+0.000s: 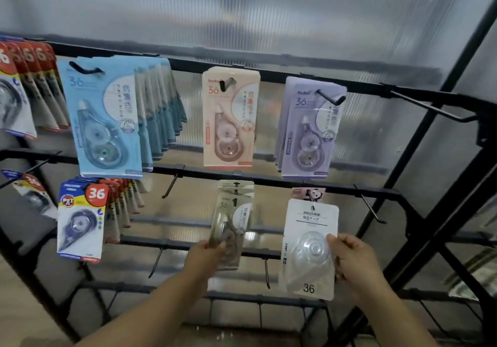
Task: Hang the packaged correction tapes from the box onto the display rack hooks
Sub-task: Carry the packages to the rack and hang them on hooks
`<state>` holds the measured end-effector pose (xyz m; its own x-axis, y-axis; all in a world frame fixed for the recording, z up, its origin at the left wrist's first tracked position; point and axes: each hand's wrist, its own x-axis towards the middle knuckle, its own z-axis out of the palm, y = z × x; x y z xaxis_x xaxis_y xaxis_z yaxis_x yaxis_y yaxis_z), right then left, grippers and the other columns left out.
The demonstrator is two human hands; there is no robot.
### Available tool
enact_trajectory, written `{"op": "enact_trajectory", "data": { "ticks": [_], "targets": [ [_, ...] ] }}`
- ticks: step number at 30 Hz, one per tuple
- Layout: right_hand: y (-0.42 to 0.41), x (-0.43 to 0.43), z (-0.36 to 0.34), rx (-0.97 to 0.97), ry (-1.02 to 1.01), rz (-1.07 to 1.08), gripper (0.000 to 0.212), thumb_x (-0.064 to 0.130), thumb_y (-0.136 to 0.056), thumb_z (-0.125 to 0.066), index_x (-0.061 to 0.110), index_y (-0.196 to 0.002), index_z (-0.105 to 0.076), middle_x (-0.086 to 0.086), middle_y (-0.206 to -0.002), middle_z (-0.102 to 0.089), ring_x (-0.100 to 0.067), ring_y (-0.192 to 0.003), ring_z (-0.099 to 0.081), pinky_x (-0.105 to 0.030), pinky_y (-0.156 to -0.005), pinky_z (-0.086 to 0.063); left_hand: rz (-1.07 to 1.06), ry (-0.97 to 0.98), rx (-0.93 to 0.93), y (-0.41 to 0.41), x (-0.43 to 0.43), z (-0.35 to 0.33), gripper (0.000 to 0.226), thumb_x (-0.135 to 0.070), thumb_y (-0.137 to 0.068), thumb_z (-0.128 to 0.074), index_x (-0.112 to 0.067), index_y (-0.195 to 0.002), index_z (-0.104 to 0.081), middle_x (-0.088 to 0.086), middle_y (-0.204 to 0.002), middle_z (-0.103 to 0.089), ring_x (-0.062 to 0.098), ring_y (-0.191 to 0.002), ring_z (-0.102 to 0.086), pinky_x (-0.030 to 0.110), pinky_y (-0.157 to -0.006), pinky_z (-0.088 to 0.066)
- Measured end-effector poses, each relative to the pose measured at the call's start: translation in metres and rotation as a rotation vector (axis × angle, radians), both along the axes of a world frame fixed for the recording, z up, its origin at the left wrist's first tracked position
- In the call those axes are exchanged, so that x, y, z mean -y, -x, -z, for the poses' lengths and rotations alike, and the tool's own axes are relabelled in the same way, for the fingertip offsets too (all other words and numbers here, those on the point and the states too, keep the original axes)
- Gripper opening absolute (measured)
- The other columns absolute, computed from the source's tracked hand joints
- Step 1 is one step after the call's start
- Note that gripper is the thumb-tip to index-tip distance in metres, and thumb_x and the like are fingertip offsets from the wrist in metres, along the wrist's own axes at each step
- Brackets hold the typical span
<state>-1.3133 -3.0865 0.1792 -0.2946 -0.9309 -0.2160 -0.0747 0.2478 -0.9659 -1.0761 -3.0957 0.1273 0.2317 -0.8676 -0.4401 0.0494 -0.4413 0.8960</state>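
Note:
My left hand [207, 255] grips the lower edge of a beige-grey correction tape pack [234, 220], whose top slot is on a hook of the second rail. My right hand [355, 260] pinches the right side of a white "JINUO" correction tape pack [309, 241] marked 36; its hole sits at a hook just below a pink panda-print card [309, 193]. The black display rack [295, 182] fills the view. The box is out of sight.
The top rail carries red-topped packs [24, 88], blue packs [107, 115], a peach pack [230, 118] and purple packs [309, 129]. Lower left hang "36" packs [83, 217]. Bare hooks stick out at top right [430, 107], mid right [371, 209] and below [156, 263].

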Motion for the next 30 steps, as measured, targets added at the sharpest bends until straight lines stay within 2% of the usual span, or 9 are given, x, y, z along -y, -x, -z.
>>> {"op": "enact_trajectory", "data": {
  "ticks": [3, 6, 9, 11, 14, 17, 19, 23, 30],
  "targets": [
    [0.014, -0.002, 0.001, -0.008, 0.0, 0.006, 0.018, 0.013, -0.095, -0.055, 0.002, -0.084, -0.064, -0.006, -0.059, -0.059, -0.008, -0.036, -0.042, -0.022, -0.038, -0.032, -0.035, -0.015, 0.017, 0.003, 0.021, -0.006, 0.021, -0.015, -0.094, -0.055, 0.0, -0.109, -0.06, 0.011, -0.099, -0.064, 0.021, -0.083, -0.058, 0.029, -0.072, -0.045],
    [0.028, -0.007, -0.003, 0.0, 0.049, 0.025, 0.021, 0.014, -0.094, -0.056, -0.002, -0.085, -0.064, -0.01, -0.063, -0.061, -0.011, -0.043, -0.045, -0.024, -0.042, -0.036, -0.068, -0.028, 0.091, 0.007, 0.031, -0.009, 0.031, -0.021, -0.091, -0.059, 0.001, -0.114, -0.056, 0.01, -0.095, -0.063, 0.023, -0.085, -0.06, 0.038, -0.079, -0.052],
    [0.041, -0.014, -0.016, 0.026, 0.155, 0.065, 0.024, 0.013, -0.094, -0.055, -0.001, -0.074, -0.059, -0.004, -0.056, -0.059, -0.006, -0.04, -0.047, -0.018, -0.04, -0.037, -0.215, 0.038, 0.33, 0.022, 0.025, -0.015, 0.046, -0.028, -0.088, -0.063, -0.008, -0.126, -0.046, 0.006, -0.092, -0.053, 0.018, -0.074, -0.054, 0.031, -0.057, -0.047],
    [0.05, -0.017, -0.03, 0.035, 0.247, 0.105, 0.025, 0.012, -0.094, -0.056, 0.003, -0.071, -0.058, 0.003, -0.052, -0.06, -0.006, -0.044, -0.052, -0.019, -0.043, -0.042, -0.199, 0.093, 0.229, 0.041, 0.018, -0.028, 0.03, -0.02, -0.092, -0.059, -0.007, -0.117, -0.049, 0.005, -0.088, -0.052, 0.018, -0.072, -0.05, 0.03, -0.06, -0.044],
    [0.065, -0.02, -0.057, 0.025, 0.385, 0.175, 0.018, 0.015, -0.094, -0.057, 0.006, -0.079, -0.065, -0.008, -0.076, -0.071, -0.021, -0.066, -0.063, -0.034, -0.06, -0.052, -0.051, 0.125, 0.092, 0.073, 0.014, -0.048, 0.008, -0.01, -0.095, -0.05, -0.008, -0.101, -0.055, 0.008, -0.089, -0.054, 0.019, -0.077, -0.049, 0.031, -0.069, -0.04],
    [0.078, -0.022, -0.087, 0.0, 0.532, 0.258, 0.019, 0.016, -0.093, -0.058, 0.011, -0.076, -0.065, -0.005, -0.075, -0.072, -0.022, -0.068, -0.063, -0.034, -0.063, -0.051, 0.011, 0.163, 0.066, 0.097, 0.009, -0.068, 0.011, -0.008, -0.094, -0.051, -0.014, -0.087, -0.055, 0.007, -0.086, -0.054, 0.019, -0.078, -0.049, 0.032, -0.07, -0.041],
    [0.084, -0.023, -0.103, -0.017, 0.6, 0.316, 0.021, 0.017, -0.093, -0.059, 0.015, -0.072, -0.064, 0.005, -0.066, -0.069, -0.017, -0.064, -0.062, -0.031, -0.061, -0.05, 0.013, 0.167, 0.035, 0.104, 0.008, -0.073, 0.011, -0.009, -0.093, -0.054, -0.017, -0.085, -0.055, 0.003, -0.089, -0.055, 0.018, -0.082, -0.05, 0.033, -0.079, -0.041],
    [0.092, -0.019, -0.122, -0.08, 0.644, 0.335, 0.02, 0.018, -0.091, -0.061, 0.015, -0.071, -0.064, 0.014, -0.059, -0.066, -0.002, -0.053, -0.059, -0.02, -0.05, -0.048, -0.005, 0.16, 0.027, 0.108, 0.003, -0.08, 0.009, -0.008, -0.091, -0.055, -0.016, -0.087, -0.057, 0.004, -0.089, -0.056, 0.019, -0.084, -0.051, 0.036, -0.082, -0.043],
    [0.098, -0.011, -0.131, 0.001, 0.596, 0.334, 0.018, 0.015, -0.09, -0.063, 0.014, -0.073, -0.067, -0.001, -0.071, -0.07, -0.018, -0.064, -0.063, -0.029, -0.061, -0.05, 0.019, 0.146, 0.022, 0.107, -0.001, -0.087, 0.014, -0.003, -0.091, -0.056, -0.012, -0.08, -0.056, 0.009, -0.084, -0.054, 0.019, -0.076, -0.048, 0.037, -0.081, -0.043]
  ]
}}
